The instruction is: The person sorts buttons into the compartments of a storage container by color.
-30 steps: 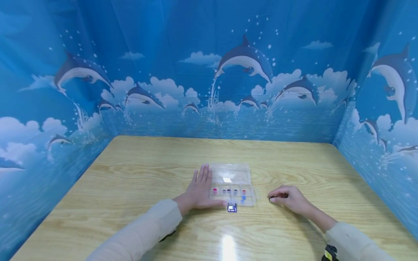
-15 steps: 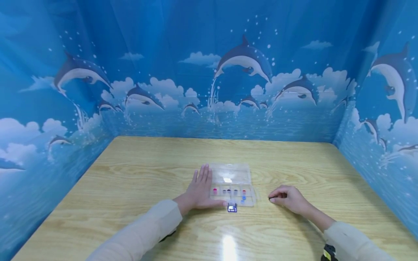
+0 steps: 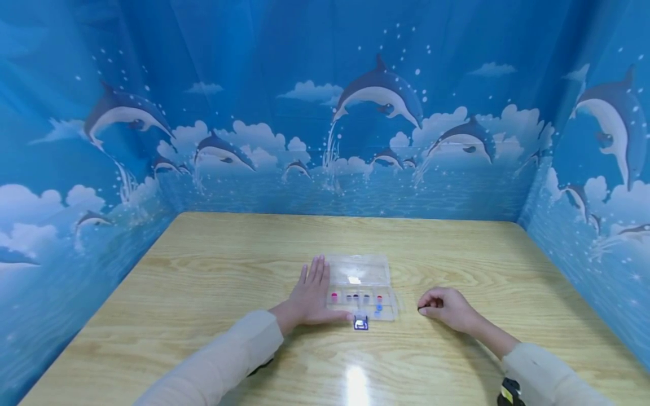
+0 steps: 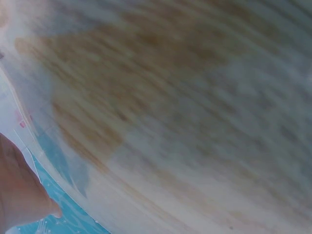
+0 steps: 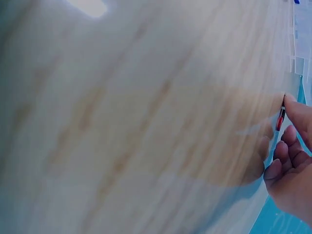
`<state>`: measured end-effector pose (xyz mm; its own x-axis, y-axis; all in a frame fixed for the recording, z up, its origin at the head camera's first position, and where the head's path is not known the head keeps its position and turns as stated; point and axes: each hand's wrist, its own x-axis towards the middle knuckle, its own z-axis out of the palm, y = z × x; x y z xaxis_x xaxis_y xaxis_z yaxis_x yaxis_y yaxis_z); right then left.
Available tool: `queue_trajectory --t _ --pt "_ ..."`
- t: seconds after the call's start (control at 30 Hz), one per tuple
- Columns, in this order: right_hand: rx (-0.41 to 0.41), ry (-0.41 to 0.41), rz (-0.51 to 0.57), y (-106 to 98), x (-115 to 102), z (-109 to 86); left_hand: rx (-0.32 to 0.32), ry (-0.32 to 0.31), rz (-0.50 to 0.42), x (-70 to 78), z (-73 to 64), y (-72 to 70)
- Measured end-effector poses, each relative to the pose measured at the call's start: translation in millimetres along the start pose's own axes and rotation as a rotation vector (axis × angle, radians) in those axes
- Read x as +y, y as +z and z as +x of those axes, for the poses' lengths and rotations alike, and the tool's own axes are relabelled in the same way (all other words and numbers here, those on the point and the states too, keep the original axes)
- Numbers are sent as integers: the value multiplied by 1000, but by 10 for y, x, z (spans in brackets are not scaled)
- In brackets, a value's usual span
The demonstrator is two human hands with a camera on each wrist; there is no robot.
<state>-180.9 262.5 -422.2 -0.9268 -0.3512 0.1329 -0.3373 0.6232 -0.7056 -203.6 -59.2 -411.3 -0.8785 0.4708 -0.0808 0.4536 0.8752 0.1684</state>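
A clear plastic compartment box (image 3: 386, 313) lies on the table with its lid (image 3: 368, 265) folded back. Several small red, blue and dark pieces (image 3: 356, 297) sit in its compartments. My left hand (image 3: 308, 296) rests along the box's left side, fingers straight and thumb stretched along the front edge. By the thumb tip is a small clear piece with a dark blue edge (image 3: 361, 323). To the right of the box, my right hand (image 3: 452, 309) pinches a small dark piece with a red part (image 5: 280, 118) between thumb and fingers, close over the table. Its exact kind cannot be told.
The wood-grain table (image 3: 244, 248) is bounded at the back and sides by a blue dolphin-print curtain (image 3: 284, 186). A bright light reflection lies on the tabletop near the front. Both forearms wear pale sleeves (image 3: 548, 375), with a dark strap at the right wrist.
My left hand and the box stay put. My right hand keeps its pinch on the small dark piece; the hand and forearm shift only very slightly.
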Motion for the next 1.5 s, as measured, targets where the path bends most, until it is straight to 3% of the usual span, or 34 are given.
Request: queue_trajectory --t 0.57,1.07,1.5 --pt "-32 5 -50 33 -61 13 4 -2 -15 7 -4 6" --pt "36 87 -76 10 -89 9 -6 2 -16 -2 3 -11" --pt "58 153 1 6 -164 50 -19 7 -2 -3 2 -18"
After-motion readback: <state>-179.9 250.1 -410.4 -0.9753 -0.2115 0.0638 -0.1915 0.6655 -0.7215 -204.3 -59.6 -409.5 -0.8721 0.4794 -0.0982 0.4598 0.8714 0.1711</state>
